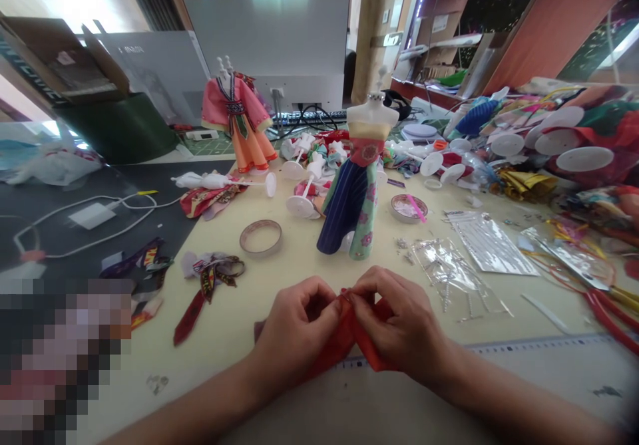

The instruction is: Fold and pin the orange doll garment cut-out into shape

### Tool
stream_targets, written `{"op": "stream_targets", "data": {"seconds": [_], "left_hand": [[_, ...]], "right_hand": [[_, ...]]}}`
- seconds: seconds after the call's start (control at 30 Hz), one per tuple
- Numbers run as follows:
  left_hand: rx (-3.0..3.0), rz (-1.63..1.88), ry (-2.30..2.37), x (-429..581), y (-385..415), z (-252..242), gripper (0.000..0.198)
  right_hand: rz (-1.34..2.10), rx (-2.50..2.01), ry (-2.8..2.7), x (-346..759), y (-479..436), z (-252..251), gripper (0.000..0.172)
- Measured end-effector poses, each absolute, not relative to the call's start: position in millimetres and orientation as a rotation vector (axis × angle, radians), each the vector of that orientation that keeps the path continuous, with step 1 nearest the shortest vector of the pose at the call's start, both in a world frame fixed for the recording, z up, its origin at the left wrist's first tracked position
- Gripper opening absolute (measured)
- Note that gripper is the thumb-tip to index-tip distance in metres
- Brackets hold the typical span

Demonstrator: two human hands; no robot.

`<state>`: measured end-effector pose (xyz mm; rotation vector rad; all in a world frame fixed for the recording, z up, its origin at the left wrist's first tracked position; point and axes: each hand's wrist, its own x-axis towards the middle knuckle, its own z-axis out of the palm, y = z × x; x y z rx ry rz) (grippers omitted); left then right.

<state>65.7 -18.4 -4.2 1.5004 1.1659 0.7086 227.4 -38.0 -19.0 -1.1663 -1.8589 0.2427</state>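
Observation:
Both hands meet at the front middle of the table, pinching a piece of red fabric [333, 346] along its upper edge. My left hand [298, 318] is closed on its left part, and my right hand [399, 315] is closed on its right part, fingertips almost touching. The cloth hangs below the fingers, partly hidden by them. Just beyond stands a small white mannequin [372, 114] in a red top and a skirt [349, 205] of navy stripes and green floral cloth. Left of my hands lie dark patterned fabric strips [212, 279] with a red pointed end.
A tape roll [260, 237] lies left of the mannequin, another ring [409, 208] right. Plastic packets [456, 279], a white pointed tool [545, 313] and red-handled scissors [606, 312] lie at right. A dressed mannequin [237, 116] stands before a monitor [269, 46]. Doll parts crowd the back.

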Motion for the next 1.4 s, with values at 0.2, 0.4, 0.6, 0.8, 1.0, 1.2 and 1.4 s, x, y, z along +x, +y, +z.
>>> {"op": "stream_targets", "data": {"seconds": [0.2, 0.4, 0.6, 0.8, 1.0, 1.2, 1.4], "left_hand": [[1.509, 0.699, 1.176, 65.1, -19.6, -4.0, 0.02], [1.556, 0.697, 1.163, 65.5, -20.9, -7.3, 0.019], [1.58, 0.708, 1.193, 64.8, -19.8, -7.9, 0.021], [1.512, 0.714, 1.218, 64.7, -16.4, -8.1, 0.021], [1.466, 0.723, 1.203, 64.9, -16.1, -9.6, 0.022], [1.474, 0.726, 1.189, 66.1, -16.4, -8.5, 0.02], [1.474, 0.741, 1.174, 65.8, -16.4, -7.0, 0.016]], "right_hand": [[0.105, -1.034, -1.963, 227.3, -35.5, -20.7, 0.013], [0.102, -1.178, -1.916, 226.1, -35.1, -19.6, 0.014], [0.075, -1.093, -2.029, 226.1, -34.9, -21.5, 0.015], [0.091, -1.051, -2.038, 227.0, -35.4, -21.1, 0.015], [0.073, -1.025, -2.057, 226.8, -34.5, -20.8, 0.014], [0.051, -1.023, -2.08, 226.6, -35.1, -20.3, 0.017], [0.023, -1.018, -2.103, 227.8, -34.6, -18.8, 0.018]]}}
